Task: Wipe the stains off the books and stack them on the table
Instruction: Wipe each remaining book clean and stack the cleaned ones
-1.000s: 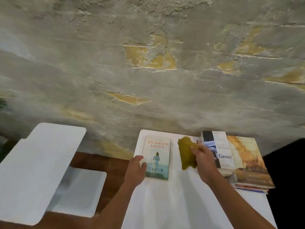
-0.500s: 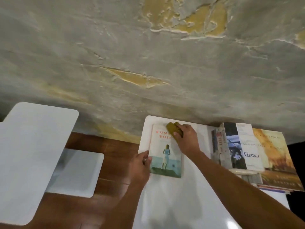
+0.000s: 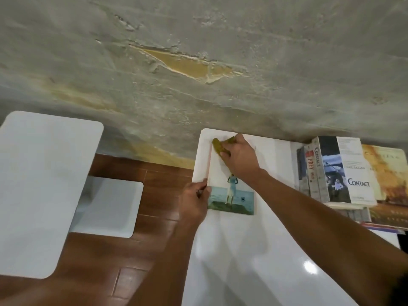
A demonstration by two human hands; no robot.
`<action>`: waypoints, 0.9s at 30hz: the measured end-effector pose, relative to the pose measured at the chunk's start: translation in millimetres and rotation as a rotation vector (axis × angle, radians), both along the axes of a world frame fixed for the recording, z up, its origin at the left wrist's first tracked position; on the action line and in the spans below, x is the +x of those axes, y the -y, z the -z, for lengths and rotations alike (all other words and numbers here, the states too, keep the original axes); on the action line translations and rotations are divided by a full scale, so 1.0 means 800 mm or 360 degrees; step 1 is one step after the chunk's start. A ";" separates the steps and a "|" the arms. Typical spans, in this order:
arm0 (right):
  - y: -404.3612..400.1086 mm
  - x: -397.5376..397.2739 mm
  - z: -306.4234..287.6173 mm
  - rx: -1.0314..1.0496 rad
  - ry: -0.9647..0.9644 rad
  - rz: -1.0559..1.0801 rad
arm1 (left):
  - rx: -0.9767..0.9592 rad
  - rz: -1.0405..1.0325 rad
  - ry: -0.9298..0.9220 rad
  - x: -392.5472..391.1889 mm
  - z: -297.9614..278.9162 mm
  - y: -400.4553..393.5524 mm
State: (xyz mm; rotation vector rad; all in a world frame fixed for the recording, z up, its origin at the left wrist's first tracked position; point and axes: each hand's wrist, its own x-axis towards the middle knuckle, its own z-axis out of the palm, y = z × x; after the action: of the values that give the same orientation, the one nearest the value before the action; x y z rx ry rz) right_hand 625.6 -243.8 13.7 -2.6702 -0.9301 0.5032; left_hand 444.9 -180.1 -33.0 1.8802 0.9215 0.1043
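A paperback with a woman by the sea on its cover lies flat near the far left corner of the white table. My right hand presses a mustard-yellow cloth onto the book's top left part, hiding the title. My left hand pins the book's lower left edge with its fingertips. A stack of books with "Contact" on top sits at the table's right side against the wall.
A rough grey wall with peeling yellow patches stands right behind the table. Left of the table, over a brown tiled floor, stand a second white tabletop and a lower white seat.
My right hand carried the cloth from beside the book stack onto the paperback's top and slid it to the upper left corner. My left hand stayed on the book's left edge. The view moved closer.
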 end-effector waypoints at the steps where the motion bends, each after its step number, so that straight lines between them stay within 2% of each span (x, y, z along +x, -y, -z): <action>1: -0.004 -0.002 0.003 0.0000 0.0000 -0.0010 | -0.0025 -0.0024 0.0017 0.000 -0.001 -0.002; 8: 0.009 -0.041 0.012 0.0058 0.0037 -0.0160 | -0.0345 -0.0108 0.0067 -0.021 -0.002 -0.001; 12: 0.013 -0.055 0.018 0.0074 0.0084 -0.0122 | -0.0735 0.0118 0.0111 -0.041 -0.017 -0.001; 15: 0.013 -0.055 0.016 0.0048 0.0070 -0.0136 | -0.0606 0.0398 0.0149 -0.055 -0.013 0.007; 19: 0.018 -0.061 0.012 0.0025 0.0005 -0.0146 | -0.0571 0.0239 0.0126 -0.058 -0.005 0.025; 23: 0.032 -0.086 0.007 0.0017 -0.0032 -0.0222 | -0.0421 0.0247 0.0213 -0.062 0.000 0.028; 27: 0.051 -0.117 0.001 -0.0025 -0.0098 -0.0272 | -0.0377 0.0127 0.0146 -0.063 -0.003 0.037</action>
State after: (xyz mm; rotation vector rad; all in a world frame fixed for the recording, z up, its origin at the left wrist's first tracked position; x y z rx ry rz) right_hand 532.2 -284.4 12.6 -2.5859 -1.1466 0.6288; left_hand 394.4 -209.5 -30.3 1.6760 0.7608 0.0311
